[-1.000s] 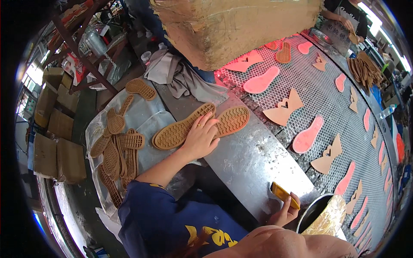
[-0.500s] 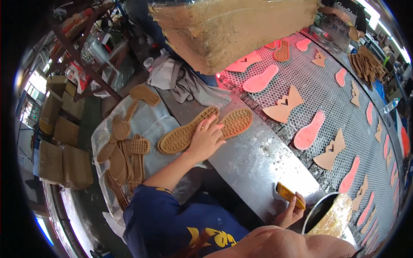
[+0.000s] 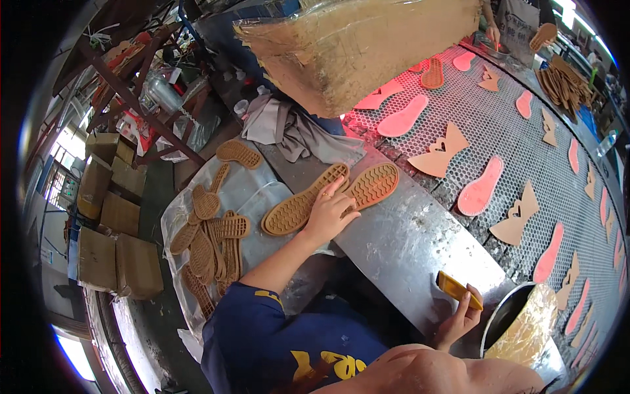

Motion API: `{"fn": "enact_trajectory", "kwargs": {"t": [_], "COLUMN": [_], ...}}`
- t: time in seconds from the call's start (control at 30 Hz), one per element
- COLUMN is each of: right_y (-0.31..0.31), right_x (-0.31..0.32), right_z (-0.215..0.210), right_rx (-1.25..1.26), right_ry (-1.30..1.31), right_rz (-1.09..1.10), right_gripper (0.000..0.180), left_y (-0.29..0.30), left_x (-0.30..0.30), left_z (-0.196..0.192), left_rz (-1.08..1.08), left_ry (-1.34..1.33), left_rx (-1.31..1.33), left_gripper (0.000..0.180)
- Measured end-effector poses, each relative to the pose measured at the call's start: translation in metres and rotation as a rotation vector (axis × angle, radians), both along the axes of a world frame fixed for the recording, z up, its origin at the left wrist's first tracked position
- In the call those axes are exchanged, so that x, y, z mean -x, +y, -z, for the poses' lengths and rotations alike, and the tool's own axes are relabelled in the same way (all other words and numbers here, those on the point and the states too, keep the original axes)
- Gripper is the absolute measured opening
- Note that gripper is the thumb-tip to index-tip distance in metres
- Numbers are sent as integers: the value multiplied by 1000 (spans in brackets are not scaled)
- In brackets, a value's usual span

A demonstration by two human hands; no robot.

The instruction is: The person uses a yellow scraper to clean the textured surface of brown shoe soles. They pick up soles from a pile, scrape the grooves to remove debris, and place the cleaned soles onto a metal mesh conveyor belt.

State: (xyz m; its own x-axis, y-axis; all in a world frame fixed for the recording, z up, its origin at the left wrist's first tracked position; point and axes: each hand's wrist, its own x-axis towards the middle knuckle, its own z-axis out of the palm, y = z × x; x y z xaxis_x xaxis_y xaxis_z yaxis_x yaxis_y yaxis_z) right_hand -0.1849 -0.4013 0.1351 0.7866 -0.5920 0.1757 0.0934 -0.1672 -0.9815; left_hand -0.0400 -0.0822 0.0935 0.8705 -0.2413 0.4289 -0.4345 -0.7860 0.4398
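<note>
Two brown rubber shoe soles with tread patterns lie side by side on the metal table edge: a left sole (image 3: 289,215) and a right sole (image 3: 373,184). My left hand (image 3: 328,215) rests on them with its fingers apart. One finger lies along the left sole's upper end, and the thumb points toward the right sole. My right hand (image 3: 461,320) is closed around a flat yellow brush-like tool (image 3: 453,287) with a dark end, held above the table beside a foil-wrapped container (image 3: 525,328).
Several more soles (image 3: 209,246) lie piled on a plastic-covered surface at left. A mesh conveyor (image 3: 459,131) carries pink insoles (image 3: 481,186) and tan cutouts (image 3: 515,213). A large cardboard box (image 3: 361,56) and grey cloth (image 3: 289,128) stand behind. Another person's hand (image 3: 492,34) works far right.
The view has shifted slightly, so things sit farther right. My left thumb now sits lower, off the right sole. My right hand still holds the yellow tool.
</note>
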Motion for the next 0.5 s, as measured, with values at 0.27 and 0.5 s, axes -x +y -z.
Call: {"fn": "enact_trajectory", "kwargs": {"t": [0.27, 0.5], "right_y": [-32, -48], "right_x": [6, 12], "right_z": [22, 33], "right_rx": [-102, -121], "right_ry": [-46, -68], "right_rz": [-14, -7], "right_gripper": [30, 33], "left_y": [-28, -38], "left_x": [7, 10], "left_z": [4, 9], "left_rz": [6, -4], "left_ry": [21, 22], "left_rx": [3, 48], "left_gripper": [21, 20]}}
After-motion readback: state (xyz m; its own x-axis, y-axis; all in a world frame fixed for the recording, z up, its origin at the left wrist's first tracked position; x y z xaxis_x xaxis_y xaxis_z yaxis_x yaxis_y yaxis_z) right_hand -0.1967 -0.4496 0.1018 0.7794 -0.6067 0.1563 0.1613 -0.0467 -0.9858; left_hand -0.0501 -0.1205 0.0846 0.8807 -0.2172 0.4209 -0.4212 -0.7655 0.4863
